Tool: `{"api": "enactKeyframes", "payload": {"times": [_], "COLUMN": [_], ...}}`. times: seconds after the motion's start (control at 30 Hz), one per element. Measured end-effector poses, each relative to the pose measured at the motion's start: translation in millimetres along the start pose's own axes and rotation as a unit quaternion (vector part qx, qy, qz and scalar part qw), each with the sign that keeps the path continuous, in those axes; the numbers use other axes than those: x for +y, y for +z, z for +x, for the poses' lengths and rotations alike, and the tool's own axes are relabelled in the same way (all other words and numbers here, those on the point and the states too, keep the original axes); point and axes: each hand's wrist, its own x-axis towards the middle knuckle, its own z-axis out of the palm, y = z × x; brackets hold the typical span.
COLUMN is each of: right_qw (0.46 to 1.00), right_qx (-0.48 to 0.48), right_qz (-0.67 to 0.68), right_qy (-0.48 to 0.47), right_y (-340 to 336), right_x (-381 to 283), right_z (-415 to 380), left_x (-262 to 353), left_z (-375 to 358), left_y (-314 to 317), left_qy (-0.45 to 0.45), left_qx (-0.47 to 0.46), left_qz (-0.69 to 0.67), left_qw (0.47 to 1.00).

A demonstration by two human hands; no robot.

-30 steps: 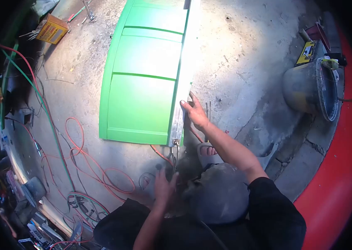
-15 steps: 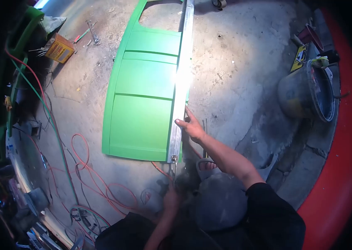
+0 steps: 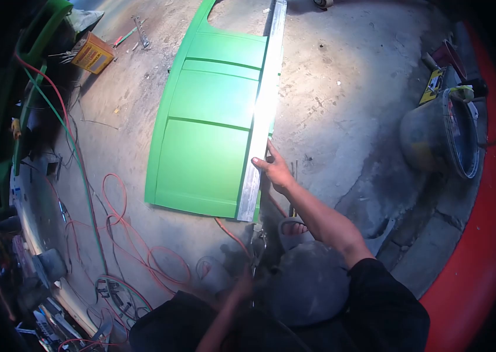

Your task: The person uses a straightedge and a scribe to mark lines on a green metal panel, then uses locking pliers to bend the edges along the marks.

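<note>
A long green panel (image 3: 212, 146) with a cut-out at its far end lies in front of me. A straight silver metal bar (image 3: 252, 190) runs along its right edge. My right hand (image 3: 277, 171) grips the bar's right side, thumb on top and fingers at the edge, partly hidden below. Low in the view, my left hand (image 3: 245, 287) is dim and blurred. It holds what look like locking pliers (image 3: 258, 239), their jaws just off the bar's near end.
An orange air hose (image 3: 154, 267) coils on the concrete at left, near a yellow-orange can (image 3: 92, 53). A large dark bucket (image 3: 427, 135) stands at right beside a red surface (image 3: 471, 264). My dark-clothed knee (image 3: 312, 284) is close to the pliers.
The pliers have come away from the bar's near end, toward me and slightly right, in my left hand. My right hand stays on the bar. The view has shifted slightly.
</note>
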Motion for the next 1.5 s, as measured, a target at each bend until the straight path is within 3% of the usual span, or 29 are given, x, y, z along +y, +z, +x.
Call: {"api": "enactKeyframes", "payload": {"times": [0.07, 0.2, 0.3, 0.37, 0.4, 0.47, 0.5, 0.67, 0.93, 1.07, 1.17, 1.27, 1.33, 1.37, 1.5], "right_qw": [1.000, 1.000, 1.000, 1.000, 1.000, 0.998, 0.998, 0.989, 0.968, 0.961, 0.957, 0.953, 0.957, 0.956, 0.959], "right_qx": [0.002, -0.004, -0.010, -0.016, -0.014, 0.008, 0.012, -0.015, -0.051, -0.036, -0.034, -0.043, -0.050, -0.051, -0.087], "right_qz": [-0.005, -0.003, 0.020, 0.000, 0.001, -0.063, -0.061, -0.138, -0.226, -0.266, -0.272, -0.297, -0.262, -0.264, -0.267], "right_qy": [-0.002, 0.014, 0.007, 0.016, 0.009, 0.024, 0.014, -0.043, -0.099, -0.062, -0.096, -0.024, -0.114, -0.115, -0.033], "right_y": [0, -1, -2, 0, 0, 0, 1, 5, 7, 5, 4, 6, 3, 0, 0], "right_x": [4, 0, 1, -8, -10, -10, -9, -15, -15, -10, -9, -10, 0, 6, -25], "right_z": [4, 0, 2, -4, -2, -2, -3, -1, 7, 5, 6, 5, 12, 14, 1], "left_x": [-5, 37, 57, 90, 104, 129, 136, 143, 124, 122, 120, 117, 120, 120, 129], "left_z": [6, 24, 45, 60, 76, 105, 121, 187, 196, 193, 196, 196, 203, 206, 216], "left_y": [7, -5, -28, -45, -50, -52, -51, -58, -66, -64, -64, -63, -60, -61, -65], "left_qy": [-0.151, -0.246, -0.203, -0.047, -0.040, 0.092, 0.103, 0.071, 0.056, 0.058, 0.069, 0.064, 0.066, 0.066, 0.082], "left_qx": [0.014, 0.029, -0.014, 0.123, 0.125, 0.313, 0.315, 0.367, 0.424, 0.425, 0.431, 0.436, 0.444, 0.446, 0.452], "left_qz": [0.198, 0.309, 0.375, 0.331, 0.334, 0.415, 0.417, 0.423, 0.408, 0.405, 0.407, 0.413, 0.409, 0.407, 0.400], "left_qw": [0.968, 0.918, 0.905, 0.935, 0.934, 0.849, 0.847, 0.825, 0.807, 0.808, 0.802, 0.797, 0.795, 0.794, 0.793]}}
